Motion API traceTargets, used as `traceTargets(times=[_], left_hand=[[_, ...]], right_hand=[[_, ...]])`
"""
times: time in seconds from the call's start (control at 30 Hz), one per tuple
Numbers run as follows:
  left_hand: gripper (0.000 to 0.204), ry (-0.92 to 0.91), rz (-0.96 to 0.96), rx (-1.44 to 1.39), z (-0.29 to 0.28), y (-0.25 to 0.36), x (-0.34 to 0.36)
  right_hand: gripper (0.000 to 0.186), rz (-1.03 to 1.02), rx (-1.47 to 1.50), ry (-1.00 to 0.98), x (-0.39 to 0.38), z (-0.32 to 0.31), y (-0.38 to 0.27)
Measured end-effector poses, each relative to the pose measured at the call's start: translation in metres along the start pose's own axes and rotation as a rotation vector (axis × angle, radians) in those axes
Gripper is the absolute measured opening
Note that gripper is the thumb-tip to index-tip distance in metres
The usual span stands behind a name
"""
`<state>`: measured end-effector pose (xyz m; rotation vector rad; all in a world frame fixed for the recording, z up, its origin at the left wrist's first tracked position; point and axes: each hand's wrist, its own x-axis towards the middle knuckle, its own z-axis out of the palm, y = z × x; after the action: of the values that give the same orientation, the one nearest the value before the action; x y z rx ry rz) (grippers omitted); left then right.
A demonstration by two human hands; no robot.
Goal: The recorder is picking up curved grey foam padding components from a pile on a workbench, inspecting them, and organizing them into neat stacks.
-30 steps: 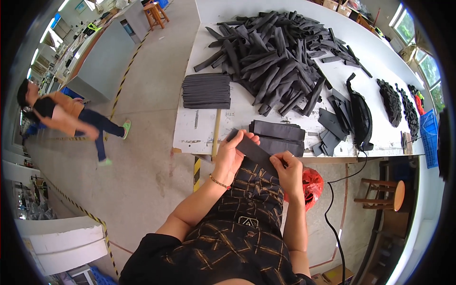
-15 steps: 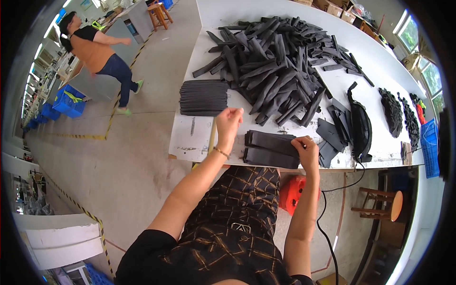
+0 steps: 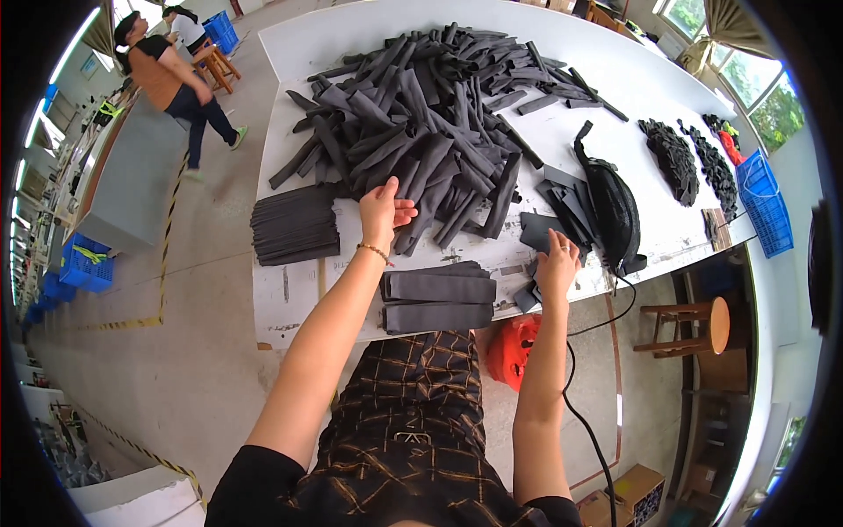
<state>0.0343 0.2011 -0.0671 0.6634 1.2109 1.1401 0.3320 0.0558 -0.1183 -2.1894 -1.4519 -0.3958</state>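
My left hand (image 3: 384, 218) is at the front edge of a heap of black folded fabric tubes (image 3: 430, 123), its fingers apart and slightly curled, with nothing visible in them. My right hand (image 3: 557, 266) reaches over loose flat black pieces (image 3: 537, 230), its fingers apart at their near edge. Between my forearms, two side-by-side stacks of flat black strips (image 3: 439, 300) lie near the table's front edge. Left of my left hand is a neat stack of narrow black pieces (image 3: 296, 227), packed closely together.
A black pouch-like item (image 3: 610, 211) lies right of the flat pieces; a black cord (image 3: 572, 378) hangs below the table. Small black piles (image 3: 672, 162) and a blue basket (image 3: 766, 204) are farther right. Below are a red bag (image 3: 509, 351) and a wooden stool (image 3: 694, 327). A person (image 3: 167, 79) walks at far left.
My left hand has moved from above the neat stack to the heap. My right hand has let go of the strip stacks and shifted right to the loose flat pieces. The view has turned rightward.
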Motion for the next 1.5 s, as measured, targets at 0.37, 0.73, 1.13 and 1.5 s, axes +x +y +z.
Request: traceTargets(times=[0.37,0.73,1.13,1.5], left_hand=[[0.064,0.015,0.086,-0.333,-0.061,-0.015,-0.081],[0.068,0.061,0.054,-0.372,-0.092,-0.012,-0.125],[0.028,-0.494,-0.064,-0.590,-0.067,-0.008,-0.161],[0.022,-0.381,-0.081,-0.508,-0.071,0.006,-0.175]], right_hand=[[0.014,-0.206,-0.100,0.001,-0.009,0.009,-0.005],[0.026,-0.063,0.479,0.234,-0.023,-0.041,-0.037],[0.037,-0.361,0.837,-0.143,-0.072,-0.155,-0.194],[0.027,-0.218,0.953,-0.117,-0.071,-0.149,-0.178]])
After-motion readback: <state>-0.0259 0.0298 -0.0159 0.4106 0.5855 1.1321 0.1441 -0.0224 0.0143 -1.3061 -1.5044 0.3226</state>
